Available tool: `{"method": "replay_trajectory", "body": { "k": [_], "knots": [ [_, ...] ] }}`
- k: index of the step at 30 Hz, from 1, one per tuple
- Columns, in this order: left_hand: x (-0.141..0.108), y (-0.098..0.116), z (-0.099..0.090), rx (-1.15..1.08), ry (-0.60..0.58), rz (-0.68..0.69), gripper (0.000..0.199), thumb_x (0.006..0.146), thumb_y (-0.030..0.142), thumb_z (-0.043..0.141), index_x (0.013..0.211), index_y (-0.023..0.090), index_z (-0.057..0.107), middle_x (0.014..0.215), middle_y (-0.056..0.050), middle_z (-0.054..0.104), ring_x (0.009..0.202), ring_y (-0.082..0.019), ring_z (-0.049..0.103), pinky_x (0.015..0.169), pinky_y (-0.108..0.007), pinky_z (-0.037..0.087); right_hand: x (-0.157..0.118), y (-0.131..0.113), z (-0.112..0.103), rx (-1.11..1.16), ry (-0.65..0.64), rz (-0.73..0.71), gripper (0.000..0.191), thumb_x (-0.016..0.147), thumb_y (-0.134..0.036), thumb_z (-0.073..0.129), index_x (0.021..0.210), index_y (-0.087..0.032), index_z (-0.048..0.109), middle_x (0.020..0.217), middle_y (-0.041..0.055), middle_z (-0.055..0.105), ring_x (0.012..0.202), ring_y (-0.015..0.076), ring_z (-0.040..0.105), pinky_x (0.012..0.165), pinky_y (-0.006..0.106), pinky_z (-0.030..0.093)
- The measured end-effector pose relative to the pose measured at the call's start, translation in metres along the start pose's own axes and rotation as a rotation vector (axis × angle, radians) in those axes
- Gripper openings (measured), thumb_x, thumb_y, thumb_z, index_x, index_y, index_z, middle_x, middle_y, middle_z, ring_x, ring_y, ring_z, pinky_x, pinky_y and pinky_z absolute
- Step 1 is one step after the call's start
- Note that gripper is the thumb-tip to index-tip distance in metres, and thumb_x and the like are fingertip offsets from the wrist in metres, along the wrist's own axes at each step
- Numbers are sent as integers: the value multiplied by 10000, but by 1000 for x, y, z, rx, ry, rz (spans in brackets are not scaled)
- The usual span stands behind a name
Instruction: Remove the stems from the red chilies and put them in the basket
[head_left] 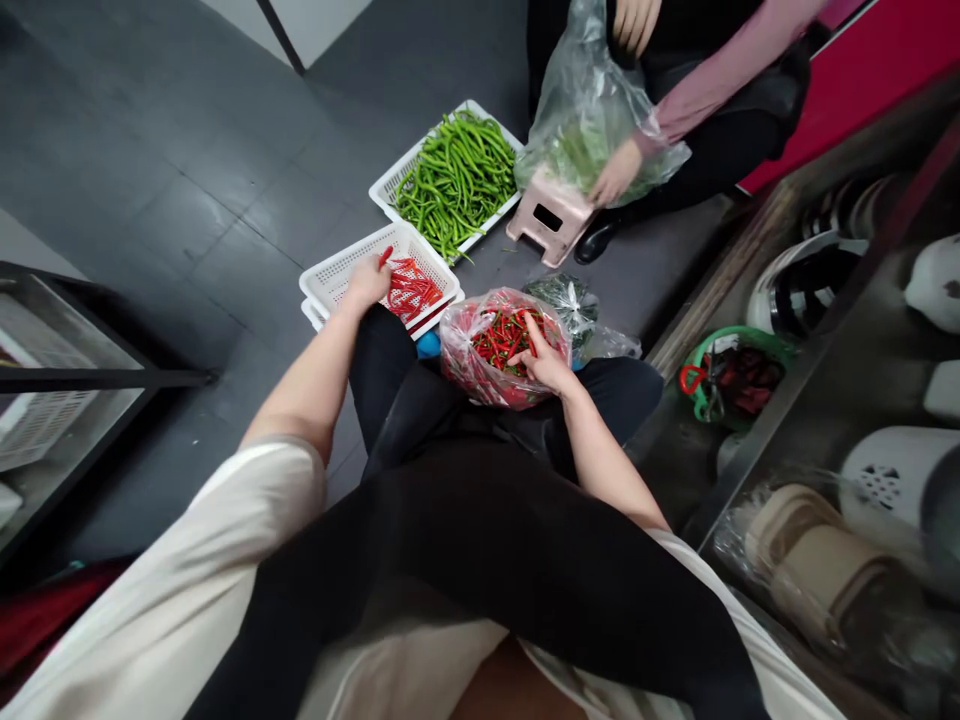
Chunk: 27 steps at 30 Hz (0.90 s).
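above grey tiles [199, 235], left hand [367, 283] holds a red chilli [385, 256]

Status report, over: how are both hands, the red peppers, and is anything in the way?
Left hand: grip closed on one red pepper, at white basket. Right hand: at peppers in bag, hold unclear. Nothing seen blocking either hand.

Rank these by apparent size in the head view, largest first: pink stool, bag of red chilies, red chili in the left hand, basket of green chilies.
1. Bag of red chilies and basket of green chilies: too alike to rank
2. Pink stool
3. Red chili in the left hand
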<state>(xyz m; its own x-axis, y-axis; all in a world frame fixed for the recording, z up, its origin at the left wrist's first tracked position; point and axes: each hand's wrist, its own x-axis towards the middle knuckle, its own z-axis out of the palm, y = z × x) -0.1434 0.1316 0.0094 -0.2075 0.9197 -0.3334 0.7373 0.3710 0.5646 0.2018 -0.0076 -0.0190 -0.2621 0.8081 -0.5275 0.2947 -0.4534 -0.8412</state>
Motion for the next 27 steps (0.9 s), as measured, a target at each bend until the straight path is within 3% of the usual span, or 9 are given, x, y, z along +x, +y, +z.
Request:
{"method": "replay_trajectory", "body": {
  "k": [3, 5, 7, 10, 13, 17, 19, 23, 27],
  "knots": [
    [25, -16, -27, 288, -43, -75, 649, 752, 361, 702, 1321, 108, 517, 1288, -227, 586, 1166, -344, 546, 985, -466, 425, -2, -10, 7, 124, -24, 23, 919, 817, -173, 476, 1574, -289, -32, 916, 37, 735, 399, 61, 396, 397, 176, 323],
    [25, -16, -33, 376, -22, -90, 853, 662, 386, 774, 1402, 116, 447, 1399, -248, 487, 1243, -382, 483, 1012, -500, 397, -2, -16, 10, 265, -41, 39, 939, 811, -199, 480, 1566, -293, -71, 932, 35, 741, 397, 66, 379, 386, 174, 301],
    [12, -6, -28, 394, 51, -26, 810, 686, 403, 745, 1397, 134, 467, 1427, -235, 452, 1263, -377, 461, 1023, -494, 386, -1, -21, 11, 406, -52, 63, 952, 795, -195, 462, 1560, -282, -98, 948, 45, 747, 410, 77, 383, 385, 174, 297],
    [-23, 19, 2, 310, 28, 153, 479, 812, 366, 599, 1233, 138, 620, 1297, -174, 572, 1184, -314, 524, 1009, -433, 403, 3, -22, 11, 535, -55, 91, 982, 735, -147, 451, 1562, -278, -62, 1012, 69, 746, 457, 84, 438, 402, 171, 330],
    [-65, 42, 51, 130, -96, 248, 293, 825, 321, 574, 995, 138, 726, 1073, -128, 681, 1021, -264, 599, 912, -360, 451, 6, -20, 11, 562, -55, 68, 1062, 678, -104, 489, 1555, -325, -68, 1129, 73, 715, 540, 82, 529, 439, 166, 389],
    [-111, 55, 118, -217, -431, 352, 212, 782, 324, 633, 862, 167, 752, 776, -42, 702, 723, -165, 608, 693, -265, 460, 3, -20, 14, 450, -84, 12, 1148, 683, -84, 573, 1544, -355, -136, 1251, 93, 640, 691, 105, 634, 518, 193, 487],
    [-124, 55, 140, -346, -549, 339, 154, 758, 272, 642, 801, 156, 735, 700, -20, 681, 641, -133, 582, 642, -244, 445, -1, -20, 15, 350, -79, -15, 1119, 708, -92, 594, 1558, -352, -85, 1329, 113, 579, 740, 118, 654, 555, 218, 526],
    [-135, 57, 151, -488, -556, 243, 111, 769, 208, 595, 746, 136, 676, 670, -24, 660, 613, -125, 570, 635, -250, 453, -3, -17, 20, 247, -5, -29, 1033, 764, -131, 607, 1572, -317, -9, 1257, 120, 607, 722, 129, 658, 551, 234, 537],
    [-145, 66, 137, -293, -326, 444, 105, 794, 203, 576, 733, 151, 643, 765, -49, 654, 688, -148, 563, 714, -291, 457, 6, -5, 24, 221, 46, 61, 961, 807, -194, 624, 1578, -236, 51, 785, 34, 672, 547, 157, 610, 465, 260, 490]
  ]
}}
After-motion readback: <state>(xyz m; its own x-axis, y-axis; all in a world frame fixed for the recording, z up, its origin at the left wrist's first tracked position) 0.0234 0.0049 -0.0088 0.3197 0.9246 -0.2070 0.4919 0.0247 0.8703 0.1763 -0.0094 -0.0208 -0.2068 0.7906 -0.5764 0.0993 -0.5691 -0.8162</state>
